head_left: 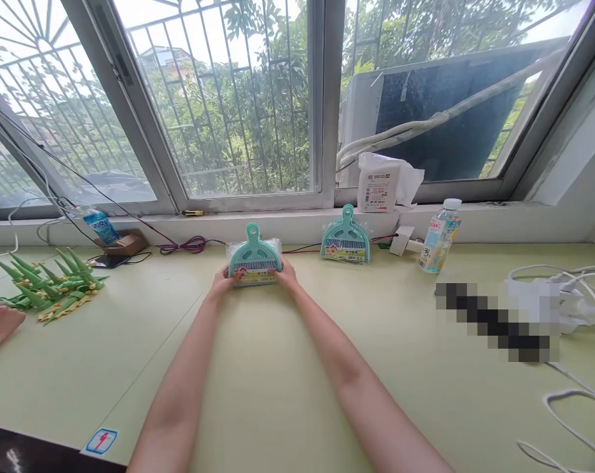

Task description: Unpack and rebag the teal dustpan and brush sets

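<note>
the left hand (222, 282) and the right hand (286, 274) hold one wrapped dustpan (254, 257) between them, the left fingers clamped on its left side and the right fingers on its right, with the thumbs on the front. its handle points up, above and between the fingers, and its lower edge is at the counter (258, 368); whether it touches there i cannot tell. a brush (255, 266) shows inside it, between the two sets of fingers. a second dustpan (345, 242), also wrapped, stands to the right of the right fingers and a little farther back. past that, still farther right, are a white plug (402, 241) and an upright bottle (439, 238). a white packet (377, 188) sits on the sill, behind and right of the fingers. red and dark wires (192, 245) lie behind and left of the left fingers. well to their left are green stalks (54, 286), with another person's hand (2, 323) beside them.
</note>
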The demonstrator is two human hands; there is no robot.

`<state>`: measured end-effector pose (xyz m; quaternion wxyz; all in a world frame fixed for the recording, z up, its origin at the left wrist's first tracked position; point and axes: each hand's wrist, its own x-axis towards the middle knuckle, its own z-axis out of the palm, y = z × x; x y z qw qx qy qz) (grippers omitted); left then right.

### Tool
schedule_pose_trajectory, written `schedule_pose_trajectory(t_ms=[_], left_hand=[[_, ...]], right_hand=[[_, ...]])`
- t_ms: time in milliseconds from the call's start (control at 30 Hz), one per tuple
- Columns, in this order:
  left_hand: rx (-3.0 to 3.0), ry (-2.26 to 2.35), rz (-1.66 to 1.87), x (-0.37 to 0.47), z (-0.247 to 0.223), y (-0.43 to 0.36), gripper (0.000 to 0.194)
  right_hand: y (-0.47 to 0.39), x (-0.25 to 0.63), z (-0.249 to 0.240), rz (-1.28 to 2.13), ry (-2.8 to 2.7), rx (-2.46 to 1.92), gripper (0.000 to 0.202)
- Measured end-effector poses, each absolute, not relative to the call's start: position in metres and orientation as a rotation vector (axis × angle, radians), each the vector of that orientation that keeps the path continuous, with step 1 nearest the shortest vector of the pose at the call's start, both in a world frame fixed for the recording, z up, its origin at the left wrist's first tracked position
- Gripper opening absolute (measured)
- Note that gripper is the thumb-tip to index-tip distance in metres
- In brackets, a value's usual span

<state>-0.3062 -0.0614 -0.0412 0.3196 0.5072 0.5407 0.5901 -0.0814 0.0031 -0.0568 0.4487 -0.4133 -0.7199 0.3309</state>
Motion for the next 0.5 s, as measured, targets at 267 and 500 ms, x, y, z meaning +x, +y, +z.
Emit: schedule_pose_trajectory(t_ms=[267, 500], left_hand=[[1.550, 1.305, 1.684, -0.266, -0.020, -0.056, 0.083], [1.675, 1.340, 1.600, -0.220, -0.029, 0.013, 0.077]], right_hand=[[-0.003, -0.054, -0.052, 0.504, -1.601, -0.759, 0.069], [0.053, -0.022, -0.062, 0.601, -1.607, -1.106, 0.074]])
